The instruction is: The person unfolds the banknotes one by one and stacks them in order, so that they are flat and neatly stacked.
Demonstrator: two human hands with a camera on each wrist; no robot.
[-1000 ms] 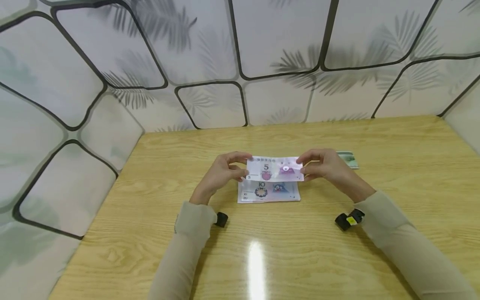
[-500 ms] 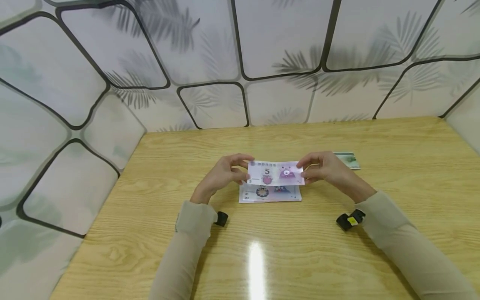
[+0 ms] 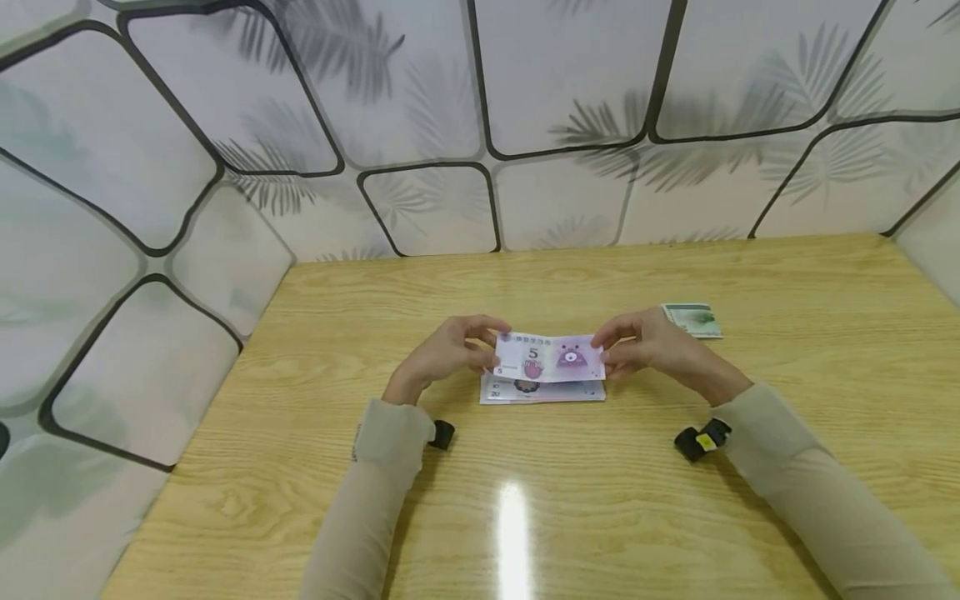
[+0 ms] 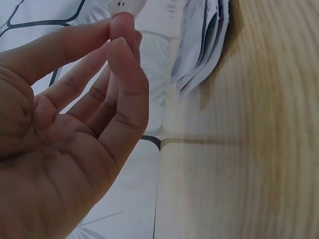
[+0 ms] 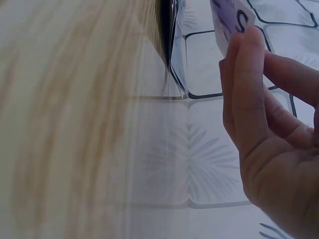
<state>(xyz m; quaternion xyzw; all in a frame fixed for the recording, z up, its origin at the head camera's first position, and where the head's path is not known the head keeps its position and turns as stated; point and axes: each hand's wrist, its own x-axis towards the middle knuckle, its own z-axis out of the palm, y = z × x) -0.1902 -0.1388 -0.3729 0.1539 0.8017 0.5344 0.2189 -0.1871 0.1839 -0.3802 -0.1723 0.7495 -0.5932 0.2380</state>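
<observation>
A purple play banknote (image 3: 549, 357) marked 5 is held flat by its two short ends. My left hand (image 3: 447, 354) pinches its left end between thumb and fingers, while my right hand (image 3: 654, 346) pinches the right end. Below it, a small stack of banknotes (image 3: 543, 393) lies on the table, its upper part covered by the held note; 10 and 20 show at its left corner. In the left wrist view the stack (image 4: 202, 45) has curled, slightly separated edges, and the held note stands apart above it. The right wrist view shows the purple note's end (image 5: 233, 22) at the fingertips.
A greenish banknote or small pile of them (image 3: 693, 319) lies behind my right hand. The wooden table (image 3: 360, 317) meets a patterned wall (image 3: 558, 200) at the back and left. A black wrist device (image 3: 701, 440) sits at my right cuff, another (image 3: 442, 434) at the left.
Both hands have brought the purple note slightly nearer to me, so it covers more of the stack beneath. More of the greenish note shows behind my right hand.
</observation>
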